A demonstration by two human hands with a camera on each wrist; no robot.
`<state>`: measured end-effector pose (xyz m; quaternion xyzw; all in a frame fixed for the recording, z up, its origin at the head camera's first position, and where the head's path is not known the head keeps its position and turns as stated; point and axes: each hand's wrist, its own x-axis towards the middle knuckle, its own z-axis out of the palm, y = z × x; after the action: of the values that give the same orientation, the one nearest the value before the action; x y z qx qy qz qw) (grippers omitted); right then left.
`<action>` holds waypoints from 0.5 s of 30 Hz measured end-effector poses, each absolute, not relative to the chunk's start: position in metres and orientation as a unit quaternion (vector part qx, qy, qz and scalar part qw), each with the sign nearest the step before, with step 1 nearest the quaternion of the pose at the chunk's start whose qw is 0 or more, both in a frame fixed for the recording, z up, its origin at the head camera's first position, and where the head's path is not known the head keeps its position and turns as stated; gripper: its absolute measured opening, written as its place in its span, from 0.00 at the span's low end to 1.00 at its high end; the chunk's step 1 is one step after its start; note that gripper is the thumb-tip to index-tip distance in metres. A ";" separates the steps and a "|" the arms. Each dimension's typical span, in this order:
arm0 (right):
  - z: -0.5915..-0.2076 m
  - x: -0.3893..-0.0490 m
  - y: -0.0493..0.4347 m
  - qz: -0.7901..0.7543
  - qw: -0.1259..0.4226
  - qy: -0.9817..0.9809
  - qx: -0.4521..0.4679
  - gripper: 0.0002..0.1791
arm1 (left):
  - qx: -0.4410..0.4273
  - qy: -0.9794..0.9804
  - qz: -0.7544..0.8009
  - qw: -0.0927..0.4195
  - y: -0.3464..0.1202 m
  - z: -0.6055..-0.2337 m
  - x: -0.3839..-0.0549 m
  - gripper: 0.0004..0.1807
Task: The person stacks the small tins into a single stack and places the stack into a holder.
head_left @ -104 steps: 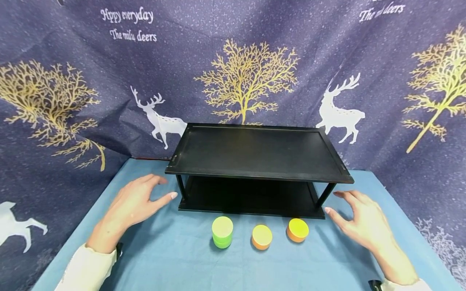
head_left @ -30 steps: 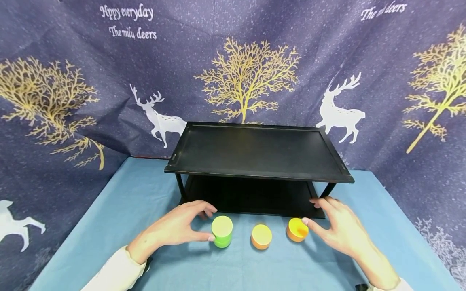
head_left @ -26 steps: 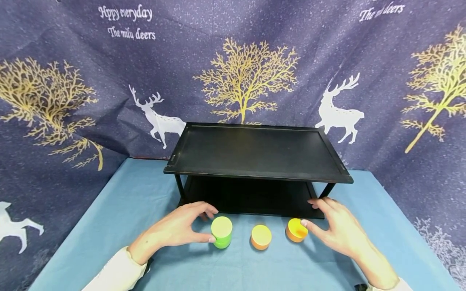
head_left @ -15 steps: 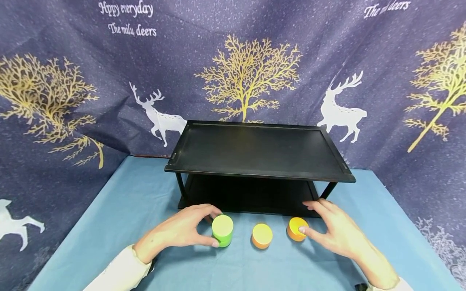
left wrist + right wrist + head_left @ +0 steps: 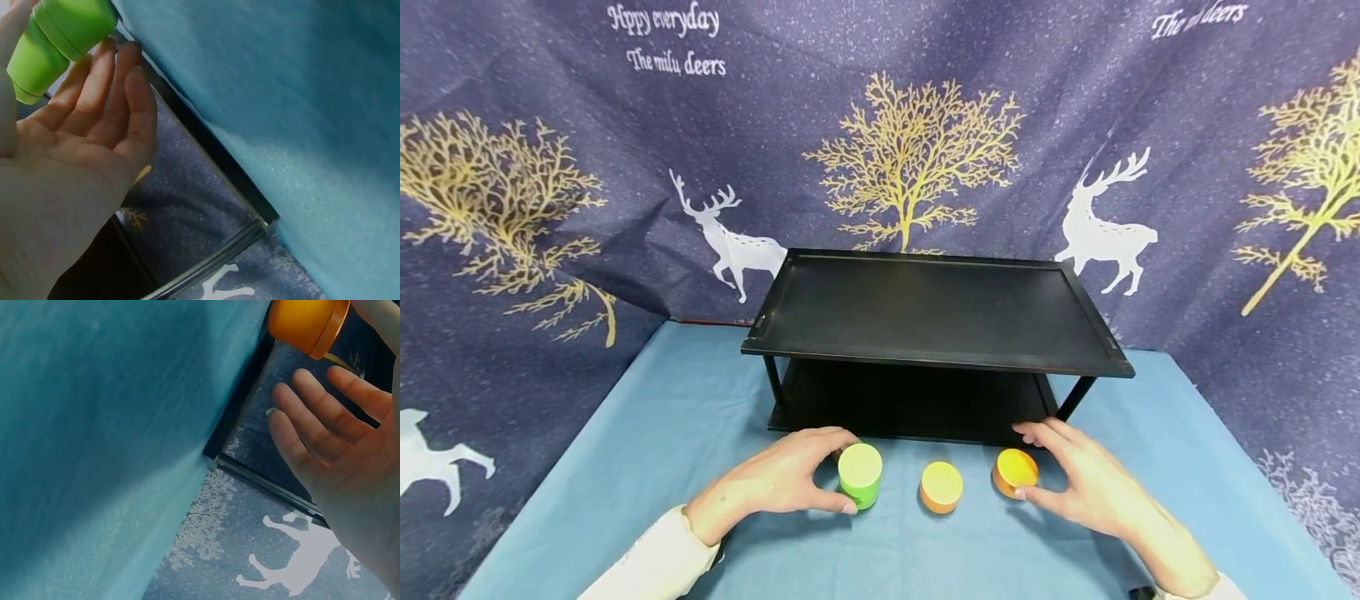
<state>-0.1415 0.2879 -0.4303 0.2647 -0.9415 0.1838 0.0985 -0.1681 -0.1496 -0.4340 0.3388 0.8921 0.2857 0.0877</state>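
A two-part green cylinder (image 5: 861,468) with a pale green top stands on the blue cloth. My left hand (image 5: 790,473) is spread around its left side: the thumb lies at its lower front, and the fingers curve behind it. In the left wrist view the green cylinder (image 5: 62,40) sits between thumb and fingers (image 5: 103,94), which bend loosely. A short orange cylinder (image 5: 1015,469) with a yellowish top stands at the right. My right hand (image 5: 1086,479) has its thumb at that piece's front right edge, while its fingers (image 5: 319,406) stay apart from the orange cylinder (image 5: 309,322).
Between those two pieces stands a second short orange cylinder (image 5: 941,485) with a yellow top. A black two-tier shelf (image 5: 936,312) stands just behind the row, its lower board (image 5: 910,404) near the fingers. A dark patterned curtain (image 5: 760,125) hangs behind the blue cloth (image 5: 895,558).
Both hands have moved inward from the shelf's sides to the outer cylinders. Lately the left thumb slid along the green one's front, and the right hand came slightly left and nearer. The cylinders stayed put.
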 end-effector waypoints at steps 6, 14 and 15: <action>-0.431 -0.142 0.285 0.187 0.077 -0.942 0.269 0.39 | 0.347 0.891 0.281 0.087 -0.148 -0.436 -0.170 0.31; -0.433 -0.141 0.284 0.174 0.085 -0.937 0.290 0.39 | 0.350 0.889 0.280 0.086 -0.149 -0.438 -0.169 0.31; -0.433 -0.141 0.284 0.172 0.088 -0.936 0.294 0.38 | 0.349 0.890 0.280 0.088 -0.149 -0.438 -0.169 0.31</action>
<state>-0.1410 0.2841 -0.4326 0.2939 -0.9361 0.1721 0.0883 -0.1690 -0.1487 -0.4377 0.3489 0.8899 0.2802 0.0883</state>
